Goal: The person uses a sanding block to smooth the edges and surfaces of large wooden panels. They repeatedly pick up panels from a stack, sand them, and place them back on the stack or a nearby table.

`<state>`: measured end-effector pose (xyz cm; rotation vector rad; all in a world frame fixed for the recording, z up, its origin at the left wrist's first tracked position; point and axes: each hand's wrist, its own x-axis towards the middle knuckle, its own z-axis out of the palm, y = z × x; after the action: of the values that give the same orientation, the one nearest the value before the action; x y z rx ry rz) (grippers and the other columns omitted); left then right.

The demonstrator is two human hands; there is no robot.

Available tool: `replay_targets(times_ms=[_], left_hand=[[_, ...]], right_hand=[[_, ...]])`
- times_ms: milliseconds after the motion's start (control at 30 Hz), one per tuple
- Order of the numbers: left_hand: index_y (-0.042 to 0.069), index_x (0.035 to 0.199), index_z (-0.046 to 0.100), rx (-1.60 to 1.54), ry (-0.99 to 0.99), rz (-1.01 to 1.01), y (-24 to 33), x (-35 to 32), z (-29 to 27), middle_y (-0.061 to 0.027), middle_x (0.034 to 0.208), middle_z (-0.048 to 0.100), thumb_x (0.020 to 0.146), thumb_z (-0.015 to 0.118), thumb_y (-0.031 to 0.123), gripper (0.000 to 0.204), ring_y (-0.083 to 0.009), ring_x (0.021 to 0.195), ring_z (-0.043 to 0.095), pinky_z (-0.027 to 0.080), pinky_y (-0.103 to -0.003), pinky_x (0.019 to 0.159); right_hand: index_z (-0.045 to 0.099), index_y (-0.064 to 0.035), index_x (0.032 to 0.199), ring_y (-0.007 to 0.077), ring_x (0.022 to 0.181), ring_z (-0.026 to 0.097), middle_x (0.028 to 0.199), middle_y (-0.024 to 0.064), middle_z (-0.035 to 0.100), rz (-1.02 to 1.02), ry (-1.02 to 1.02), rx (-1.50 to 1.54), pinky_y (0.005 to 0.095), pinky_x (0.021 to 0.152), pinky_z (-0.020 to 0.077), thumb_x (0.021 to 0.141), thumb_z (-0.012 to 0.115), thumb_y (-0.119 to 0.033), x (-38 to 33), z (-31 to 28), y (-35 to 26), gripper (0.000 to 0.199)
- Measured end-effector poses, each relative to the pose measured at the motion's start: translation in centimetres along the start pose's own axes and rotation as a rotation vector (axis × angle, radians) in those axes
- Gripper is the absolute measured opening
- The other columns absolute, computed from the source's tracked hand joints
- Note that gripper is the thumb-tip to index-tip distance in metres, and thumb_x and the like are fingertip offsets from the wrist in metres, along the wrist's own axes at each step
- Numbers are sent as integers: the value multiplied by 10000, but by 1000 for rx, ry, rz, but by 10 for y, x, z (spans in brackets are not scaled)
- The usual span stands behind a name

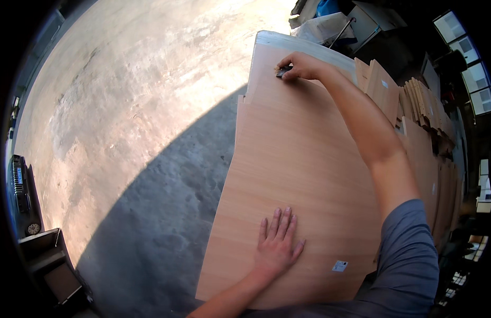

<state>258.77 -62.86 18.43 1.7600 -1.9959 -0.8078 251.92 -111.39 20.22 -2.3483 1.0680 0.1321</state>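
Note:
A large wood-grain panel (304, 159) lies in front of me, its long side running away from me. My left hand (276, 248) rests flat on its near part, fingers spread, holding nothing. Stretched out to the far end, my right hand (301, 66) is closed round a small dark brush-like tool (284, 71) with a tan, bristly-looking edge. The tool is at the panel's surface; my fingers partly hide it. A small white label (340, 266) is stuck on the panel, right of my left hand. Beyond the far end shows a pale grey board edge (277, 40).
Stacked wooden boards (383, 85) stand along the right side. White sheeting (322, 29) and other clutter lie past the far end. Concrete floor (123, 106) spreads to the left, part sunlit, part shaded. A dark car (23, 196) and a dark shelf unit (52, 265) are at far left.

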Motion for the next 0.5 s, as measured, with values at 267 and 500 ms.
replay_targets(times_ms=[267,500], left_hand=[[72,1383,513,-76,15,8,-5,-2,1,-107,1519,413,881,617,422,621,-283,1424,355,244,-537,1144],[57,1352,537,-150,65,27,-4,-1,-2,-98,1493,453,885,620,416,594,-282,1407,384,274,-520,1130]], right_hand=[[687,-86,1209,213,990,647,1116,99,713,-101,-73,-103,310,897,496,748,760,-61,31,-10,-26,468],[685,-76,1214,225,962,667,1134,110,708,-131,-170,-190,310,906,517,740,760,3,41,-21,-31,486]])
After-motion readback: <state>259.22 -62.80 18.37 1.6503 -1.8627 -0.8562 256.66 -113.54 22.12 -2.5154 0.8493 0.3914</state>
